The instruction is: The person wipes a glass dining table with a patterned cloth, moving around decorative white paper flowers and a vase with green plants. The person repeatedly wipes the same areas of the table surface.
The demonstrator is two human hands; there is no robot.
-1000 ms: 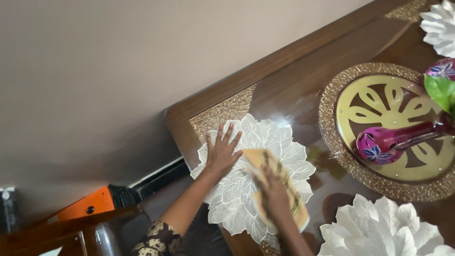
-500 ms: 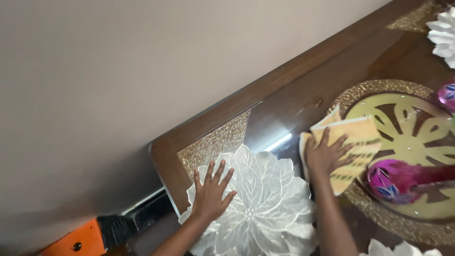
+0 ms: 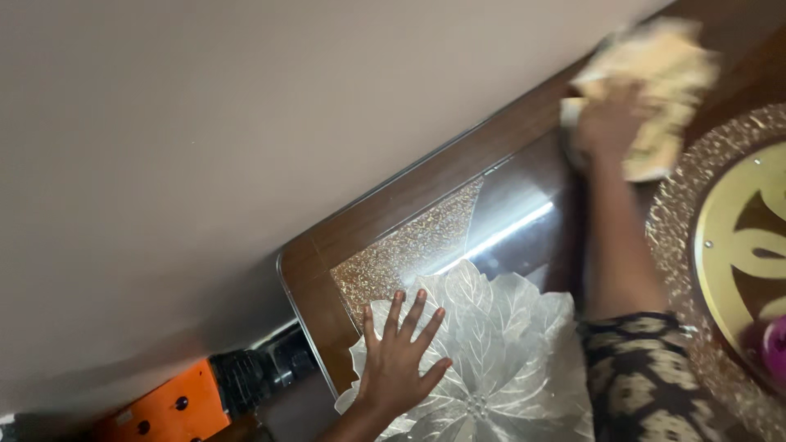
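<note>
My left hand (image 3: 399, 360) lies flat, fingers spread, on a white flower-shaped place mat (image 3: 499, 336) at the corner of a glossy brown wooden table (image 3: 426, 192). My right hand (image 3: 610, 123) is stretched far across the table near its back edge and presses a folded yellow cloth (image 3: 655, 82) onto the surface; both are blurred by motion. My patterned sleeve (image 3: 639, 376) covers part of the mat.
A round gold decorative tray (image 3: 696, 237) with a glittery rim sits at the right, a pink object (image 3: 774, 352) on it. A glittery gold inlay (image 3: 409, 245) marks the table corner. An orange and black device (image 3: 176, 405) lies below the table. A plain wall fills the left.
My right hand swept the cloth from the place mat, past the tray's edge, up to the table's far edge. My left hand stayed flat on the mat.
</note>
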